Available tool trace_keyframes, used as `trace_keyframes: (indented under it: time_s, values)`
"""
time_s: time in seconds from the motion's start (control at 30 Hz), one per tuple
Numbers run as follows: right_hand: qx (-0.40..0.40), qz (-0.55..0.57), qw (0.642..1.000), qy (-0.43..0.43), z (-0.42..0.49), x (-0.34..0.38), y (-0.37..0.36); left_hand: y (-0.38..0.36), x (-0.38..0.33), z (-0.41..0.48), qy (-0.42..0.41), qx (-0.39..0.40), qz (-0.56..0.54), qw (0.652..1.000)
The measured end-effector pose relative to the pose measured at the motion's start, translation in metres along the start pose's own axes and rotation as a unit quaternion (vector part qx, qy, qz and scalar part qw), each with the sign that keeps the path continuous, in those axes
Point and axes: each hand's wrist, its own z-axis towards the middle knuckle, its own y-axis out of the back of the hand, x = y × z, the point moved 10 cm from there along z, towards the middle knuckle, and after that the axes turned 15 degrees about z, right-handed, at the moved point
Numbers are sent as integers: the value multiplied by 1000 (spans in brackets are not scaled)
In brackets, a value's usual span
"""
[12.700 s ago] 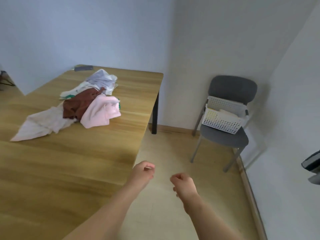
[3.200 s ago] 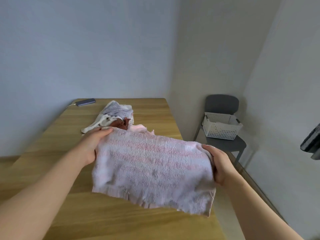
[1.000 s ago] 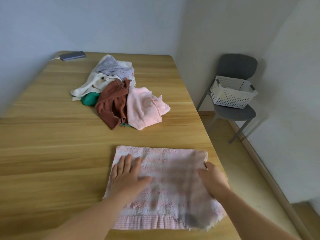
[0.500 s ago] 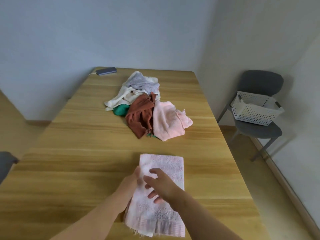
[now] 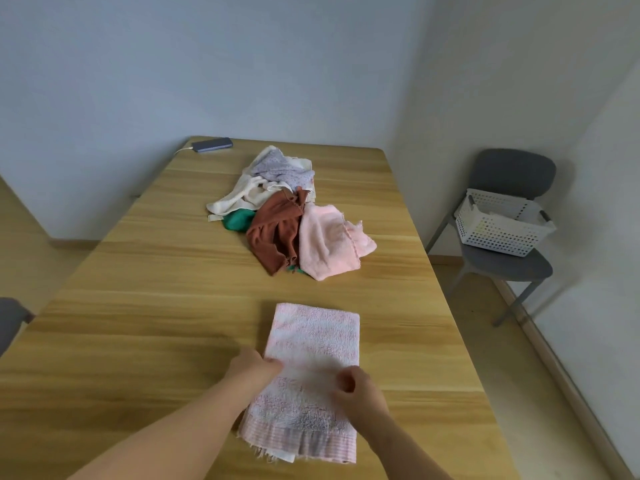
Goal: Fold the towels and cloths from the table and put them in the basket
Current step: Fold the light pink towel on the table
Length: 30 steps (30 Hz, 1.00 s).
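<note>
- Found the pink striped towel (image 5: 313, 341) halved since a second ago. Then spread wide under two flat palms; now a narrow strip lying lengthwise on the near part of the desk (image 5: 138, 341), fringed end nearest the wearer.
- Noted the left hand (image 5: 254, 367) at the strip's left edge, grip apart, fingers laid onto the cloth.
- Noted the right hand (image 5: 356, 389) over the strip's near half, fingers curled. Motion blur there, so cannot tell whether that grip is clamped on cloth or merely closed above it.
- Judged from this: first fold done, a second fold across the length probably in hand, towel not yet ready for the basket.
- Located the white perforated basket (image 5: 498, 233) on the seat of the grey chair (image 5: 509, 268), off the desk's right side and well apart from the towel. Something pale inside, too small to identify.
- Checked the unfolded heap further up the desk, arranged as half a second ago: pink cloth (image 5: 329, 244), brown cloth (image 5: 277, 233), green cloth (image 5: 237, 220), cream cloth (image 5: 242, 197), lilac dotted cloth (image 5: 280, 168) at the far end. All still to be folded.
- Recorded a dark phone (image 5: 212, 144) with a cable at the far left corner, and part of another grey seat (image 5: 10, 317) at the left border.
- Judged the way to the basket: bare floor between desk edge and chair, so a reach or a step needed. Heap beyond the towel, not across that path.
</note>
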Motion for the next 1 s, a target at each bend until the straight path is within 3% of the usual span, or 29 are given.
trace_keyframes:
  time_s: [0.13,0.3,0.5,0.67,0.8,1.0]
  values:
    - [-87,25,995,-32,-2,-13,28,-19,5,-1,9,69,-73,995]
    - [-56,151,981,-111,-4,-33,21,-33,-4,-20,-23,138,-117,983]
    - [-26,248,957,-147,-6,-24,23,-18,-14,-19,-24,132,-196,971]
    - [-30,306,939,-151,-5,0,47,11,-40,-22,-50,108,-225,967]
    - [-63,308,944,-103,1,41,81,49,-88,-33,-139,63,-256,955]
    - [-49,415,907,51,-4,107,116,108,-132,-59,-273,-119,-157,942]
